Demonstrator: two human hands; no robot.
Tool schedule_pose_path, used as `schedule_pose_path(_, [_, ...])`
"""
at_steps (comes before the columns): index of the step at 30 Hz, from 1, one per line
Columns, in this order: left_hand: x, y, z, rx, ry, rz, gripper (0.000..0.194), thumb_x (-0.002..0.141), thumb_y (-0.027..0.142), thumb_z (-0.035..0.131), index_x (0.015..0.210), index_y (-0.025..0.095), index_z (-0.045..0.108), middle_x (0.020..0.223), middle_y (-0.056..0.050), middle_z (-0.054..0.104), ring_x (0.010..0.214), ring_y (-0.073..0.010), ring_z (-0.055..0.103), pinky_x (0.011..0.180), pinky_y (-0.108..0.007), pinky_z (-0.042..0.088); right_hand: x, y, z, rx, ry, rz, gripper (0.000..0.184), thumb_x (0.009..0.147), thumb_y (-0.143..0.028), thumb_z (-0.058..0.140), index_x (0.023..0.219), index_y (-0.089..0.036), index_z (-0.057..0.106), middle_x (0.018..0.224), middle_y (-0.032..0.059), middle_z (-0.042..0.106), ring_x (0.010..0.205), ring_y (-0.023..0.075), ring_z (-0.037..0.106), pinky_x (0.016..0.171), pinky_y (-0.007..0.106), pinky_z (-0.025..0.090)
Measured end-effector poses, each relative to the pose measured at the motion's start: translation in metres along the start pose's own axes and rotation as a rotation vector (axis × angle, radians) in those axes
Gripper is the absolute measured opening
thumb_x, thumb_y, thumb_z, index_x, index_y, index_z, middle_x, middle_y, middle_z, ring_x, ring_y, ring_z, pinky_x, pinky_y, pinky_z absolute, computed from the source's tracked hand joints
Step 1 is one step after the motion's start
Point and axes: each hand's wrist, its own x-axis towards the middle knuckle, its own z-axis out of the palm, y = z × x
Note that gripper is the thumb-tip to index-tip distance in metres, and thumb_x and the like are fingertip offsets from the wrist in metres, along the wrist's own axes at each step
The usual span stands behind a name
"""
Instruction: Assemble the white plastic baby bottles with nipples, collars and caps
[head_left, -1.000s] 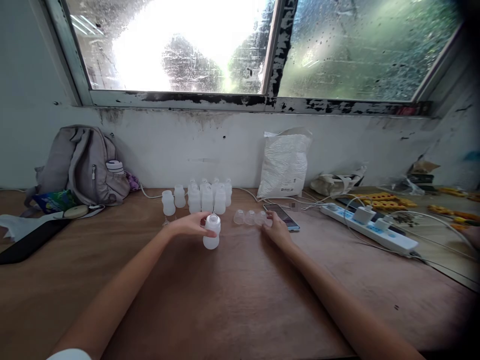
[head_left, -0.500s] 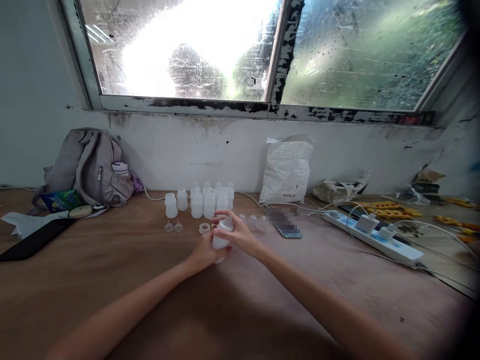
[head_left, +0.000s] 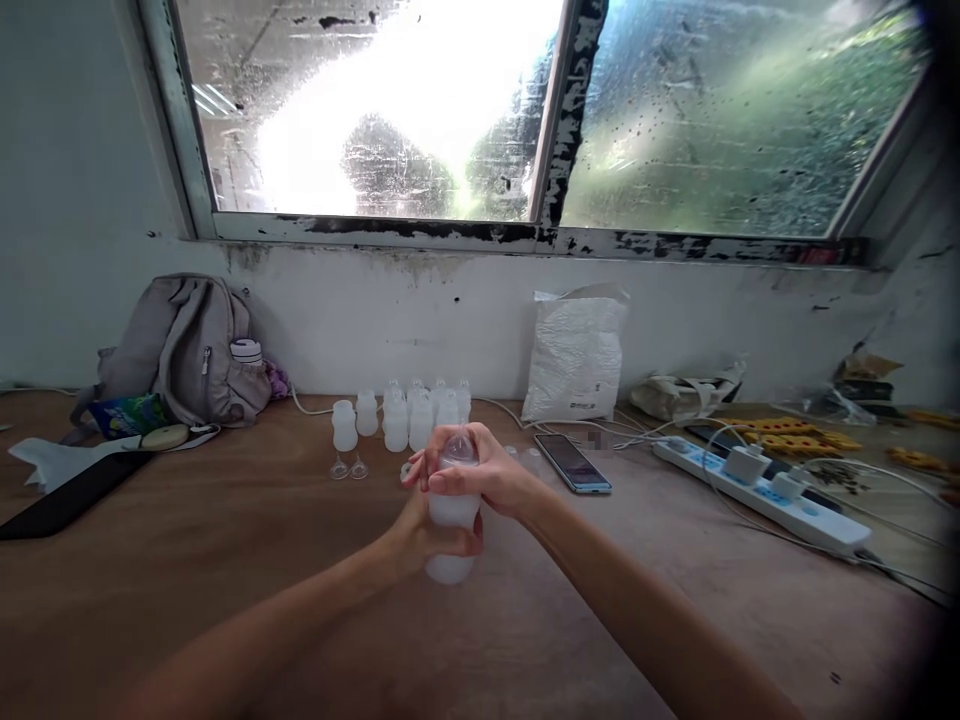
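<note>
A frosted white baby bottle (head_left: 452, 511) with a clear nipple (head_left: 459, 449) stands upright between my hands, near the middle of the view. My left hand (head_left: 427, 527) is wrapped round the bottle's body. With thumb and fingers, my right hand (head_left: 491, 474) grips the bottle's top round the nipple's base. Behind my hands several similar bottles (head_left: 396, 422) are grouped. To their left, two bottles (head_left: 345, 428) have no nipple on them. Two loose clear nipples (head_left: 359, 467) lie in front of these. A white ring (head_left: 406, 471) is mostly hidden by my fingers.
Clear caps (head_left: 529, 459) and a phone (head_left: 574, 463) lie right of my hands. A power strip (head_left: 761, 497) with plugs and cables is farther right. A white plastic bag (head_left: 576, 355) leans on the wall. At left are a backpack (head_left: 202, 350) and a black flat object (head_left: 75, 495).
The bottle has come closer to me and now stands more upright, with its lower body showing. My right hand has closed round its top. The view has tilted up slightly.
</note>
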Motion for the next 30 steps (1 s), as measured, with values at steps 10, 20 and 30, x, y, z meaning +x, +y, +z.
schedule_pose_path(10, [0.010, -0.005, -0.009, -0.318, -0.223, -0.080, 0.024, 0.048, 0.014, 0.053, 0.071, 0.018, 0.053, 0.057, 0.001, 0.056, 0.053, -0.0130, 0.051, 0.050, -0.024, 0.036, 0.022, 0.009, -0.020, 0.191, -0.274, -0.002, 0.023, 0.054, -0.027, 0.071, 0.062, -0.015, 0.053, 0.060, -0.0012, 0.058, 0.075, 0.0209, 0.061, 0.076, 0.039, 0.043])
schedule_pose_path(20, [0.039, -0.027, -0.023, -0.120, -0.019, -0.080, 0.021, 0.055, 0.021, 0.057, 0.074, 0.014, 0.052, 0.057, 0.000, 0.054, 0.050, -0.0134, 0.051, 0.051, -0.026, 0.037, 0.034, 0.035, -0.069, 0.074, -0.317, 0.147, 0.064, 0.047, -0.039, 0.073, 0.103, -0.017, 0.052, 0.099, 0.0083, 0.059, 0.094, 0.0214, 0.055, 0.079, 0.035, 0.042])
schedule_pose_path(30, [0.059, -0.081, -0.056, 0.418, 0.394, 0.029, 0.022, 0.051, 0.019, 0.064, 0.070, 0.014, 0.054, 0.065, -0.001, 0.056, 0.063, -0.0155, 0.052, 0.057, -0.026, 0.038, 0.041, 0.057, -0.078, -0.996, 0.038, 0.391, 0.049, 0.061, -0.062, 0.053, 0.053, -0.014, 0.049, 0.039, -0.0051, 0.034, 0.036, 0.0054, 0.032, 0.034, 0.019, 0.021])
